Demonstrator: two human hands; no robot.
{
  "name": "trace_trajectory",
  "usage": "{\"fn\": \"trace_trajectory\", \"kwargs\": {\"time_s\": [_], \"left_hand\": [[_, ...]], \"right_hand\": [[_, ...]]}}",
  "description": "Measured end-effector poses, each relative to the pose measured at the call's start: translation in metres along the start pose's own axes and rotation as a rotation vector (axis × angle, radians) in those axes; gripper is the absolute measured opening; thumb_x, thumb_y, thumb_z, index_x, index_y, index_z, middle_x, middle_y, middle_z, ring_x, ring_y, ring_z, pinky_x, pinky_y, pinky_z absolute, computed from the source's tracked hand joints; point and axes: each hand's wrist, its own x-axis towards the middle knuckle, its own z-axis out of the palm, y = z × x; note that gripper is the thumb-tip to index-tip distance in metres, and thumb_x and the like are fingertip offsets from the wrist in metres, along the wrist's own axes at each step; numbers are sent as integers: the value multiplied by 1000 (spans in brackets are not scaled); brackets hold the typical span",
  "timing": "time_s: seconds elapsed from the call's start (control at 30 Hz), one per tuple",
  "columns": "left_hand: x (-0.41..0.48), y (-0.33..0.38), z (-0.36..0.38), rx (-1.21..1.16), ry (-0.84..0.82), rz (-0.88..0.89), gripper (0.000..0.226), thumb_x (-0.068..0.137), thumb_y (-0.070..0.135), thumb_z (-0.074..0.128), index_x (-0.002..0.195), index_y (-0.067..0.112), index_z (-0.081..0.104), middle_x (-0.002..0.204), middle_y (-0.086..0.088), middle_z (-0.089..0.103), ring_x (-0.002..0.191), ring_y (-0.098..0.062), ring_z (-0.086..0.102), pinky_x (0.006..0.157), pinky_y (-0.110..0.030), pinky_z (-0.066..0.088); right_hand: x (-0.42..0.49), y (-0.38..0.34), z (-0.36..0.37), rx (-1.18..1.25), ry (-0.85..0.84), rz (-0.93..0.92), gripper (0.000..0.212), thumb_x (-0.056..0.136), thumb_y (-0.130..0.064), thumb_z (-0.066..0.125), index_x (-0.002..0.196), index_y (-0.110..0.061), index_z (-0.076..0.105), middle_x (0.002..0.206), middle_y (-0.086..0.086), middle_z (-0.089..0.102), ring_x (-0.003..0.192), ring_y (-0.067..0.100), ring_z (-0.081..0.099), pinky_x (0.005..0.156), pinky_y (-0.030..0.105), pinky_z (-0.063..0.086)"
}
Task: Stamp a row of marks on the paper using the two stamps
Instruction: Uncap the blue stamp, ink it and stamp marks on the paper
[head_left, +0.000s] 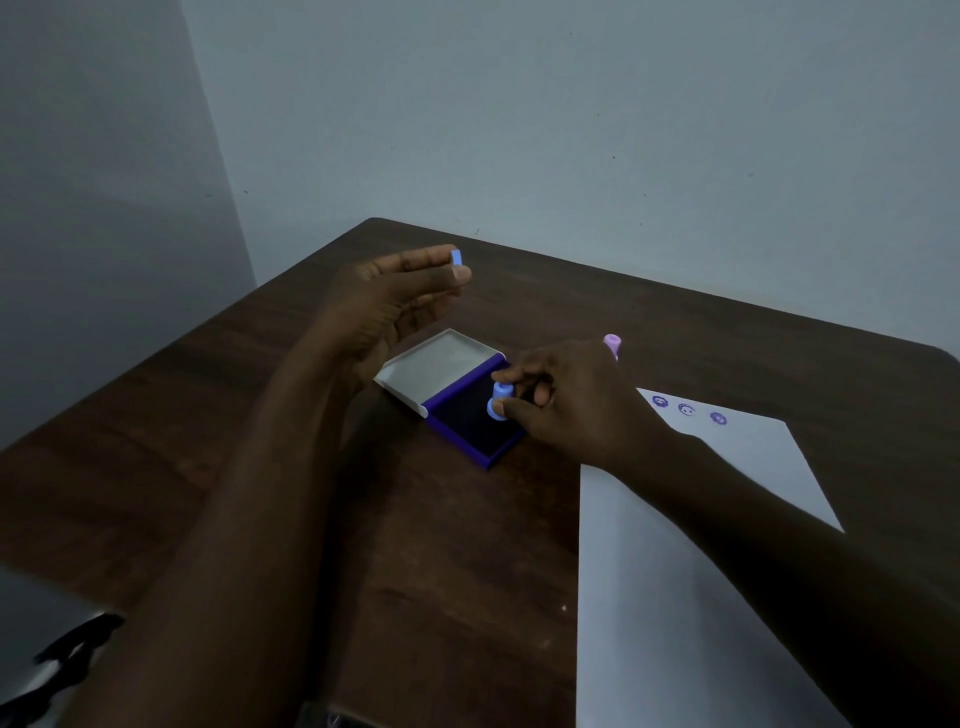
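My right hand (561, 395) pinches a small blue stamp (497, 401) and holds it on the dark pad of the open purple ink pad (467, 415). My left hand (395, 296) hovers above and behind the pad, with a small blue cap (456, 257) between thumb and fingertips. A pink stamp (613, 345) pokes out behind my right hand. The white paper (675, 571) lies to the right, with three purple marks (688, 410) in a row near its far edge.
The ink pad's white lid (441, 364) lies open to the left of the pad. The dark wooden table (260, 467) ends at a grey wall behind. A dark object (57, 660) sits at the lower left corner.
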Motion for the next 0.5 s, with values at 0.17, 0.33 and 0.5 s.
{"fn": "trace_trajectory", "kwargs": {"time_s": [0.17,0.33,0.5], "left_hand": [[1,0,0,3,-2,-1,27,79,5,72,103,16,71,87,1,79,83,-9,75,70,-19,58],[-1,1,4,11,-26,-6,25,79,4,71,102,16,71,84,2,79,80,-8,75,69,-18,57],[-2,1,6,31,-35,-12,26,80,4,71,103,17,70,85,3,79,81,-8,75,72,-19,58]], "right_hand": [[1,1,-1,-18,-26,17,34,81,-29,74,114,-20,71,112,1,72,97,9,63,76,10,40],[-1,1,1,13,-4,33,36,82,-30,73,116,-20,69,118,1,71,103,10,64,92,22,48],[4,6,-11,90,-60,80,34,80,-34,74,113,-24,71,97,-9,70,80,-3,58,70,6,36]]}}
